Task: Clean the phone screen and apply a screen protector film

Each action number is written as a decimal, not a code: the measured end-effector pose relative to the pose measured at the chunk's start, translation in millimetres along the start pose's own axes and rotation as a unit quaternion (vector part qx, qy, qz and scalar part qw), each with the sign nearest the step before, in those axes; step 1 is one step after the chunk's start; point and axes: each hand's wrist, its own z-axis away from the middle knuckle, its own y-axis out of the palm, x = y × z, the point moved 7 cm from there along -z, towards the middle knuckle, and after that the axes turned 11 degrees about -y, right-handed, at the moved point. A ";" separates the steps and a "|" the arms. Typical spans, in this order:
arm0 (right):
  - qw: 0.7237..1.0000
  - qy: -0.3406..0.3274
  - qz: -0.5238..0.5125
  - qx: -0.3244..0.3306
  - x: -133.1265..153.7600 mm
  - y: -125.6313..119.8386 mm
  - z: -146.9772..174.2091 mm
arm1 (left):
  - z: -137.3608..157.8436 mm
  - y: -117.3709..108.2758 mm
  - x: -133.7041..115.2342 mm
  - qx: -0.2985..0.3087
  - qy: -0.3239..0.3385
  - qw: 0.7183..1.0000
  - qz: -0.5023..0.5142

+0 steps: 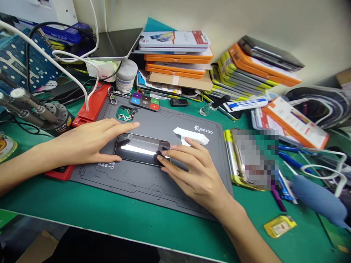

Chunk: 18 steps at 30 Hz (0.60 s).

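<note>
A dark smartphone (137,149) lies flat, screen up, on a grey work mat (131,186), with a bright reflection across its glass. My left hand (85,141) is at its left end, thumb at the lower corner and forefinger stretched past the upper edge. At the right end, my right hand (196,175) has its fingertips on the glass and its thumb by the lower edge. Whether it presses or only rests there is hard to tell. A crumpled white strip (193,136) lies just beyond my right fingers.
A red device (93,104) and a black screwdriver holder (57,117) stand left. Phone parts boxes (175,58) are stacked behind, near a paste jar (126,75). Small parts (125,114) lie on the mat. Right are a dropper bottle (210,107), a yellow packet (280,225) and a blue blower (319,201).
</note>
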 end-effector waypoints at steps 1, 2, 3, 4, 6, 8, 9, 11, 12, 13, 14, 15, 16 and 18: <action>1.000 -0.003 0.003 -0.004 1.0 -0.3 0.2 | 0.0 -0.1 -0.6 0.000 0.000 1.000 -0.002; 1.000 -0.008 0.006 -0.008 2.3 -0.6 0.3 | -0.1 -0.2 -1.1 0.001 0.000 1.000 -0.005; 1.000 -0.012 0.009 -0.010 3.5 -1.0 0.2 | -0.1 -0.3 -1.7 0.001 0.001 1.000 -0.007; 1.000 -0.015 0.013 -0.011 4.6 -1.2 0.0 | -0.1 -0.4 -2.3 0.001 0.001 1.000 -0.008; 0.999 -0.021 0.021 -0.012 6.7 -2.1 -0.5 | 0.0 -0.5 -3.1 0.002 0.002 1.000 -0.009; 0.999 -0.022 0.026 -0.014 8.0 -3.4 -0.5 | 0.3 -0.7 -3.8 0.001 0.004 1.000 -0.011; 0.999 -0.021 0.022 -0.017 8.1 -4.2 -0.2 | 0.5 -0.6 -4.0 0.001 0.005 1.000 -0.012; 0.999 -0.021 0.000 -0.027 7.4 -6.0 1.2 | 0.7 -0.6 -4.3 0.002 0.005 1.000 -0.016; 0.999 -0.019 -0.014 -0.033 6.3 -6.8 2.3 | 0.7 -0.6 -4.5 0.002 0.005 1.000 -0.017; 0.999 -0.013 -0.028 -0.040 4.3 -7.7 3.7 | 0.7 -0.7 -4.7 0.002 0.004 1.000 -0.018; 0.998 0.000 -0.037 -0.050 1.0 -8.9 5.4 | 0.7 -0.8 -4.8 0.003 0.004 1.000 -0.018; 0.997 0.020 -0.039 -0.063 -3.3 -10.4 7.6 | 0.7 -0.9 -5.1 0.003 0.004 1.000 -0.017; 0.996 0.046 -0.033 -0.075 -8.3 -11.6 10.1 | 0.9 -1.0 -5.4 0.003 0.005 1.000 -0.017; 0.992 0.100 -0.013 -0.076 -17.9 -9.7 15.1 | 1.6 -0.7 -5.9 0.005 0.008 1.000 -0.017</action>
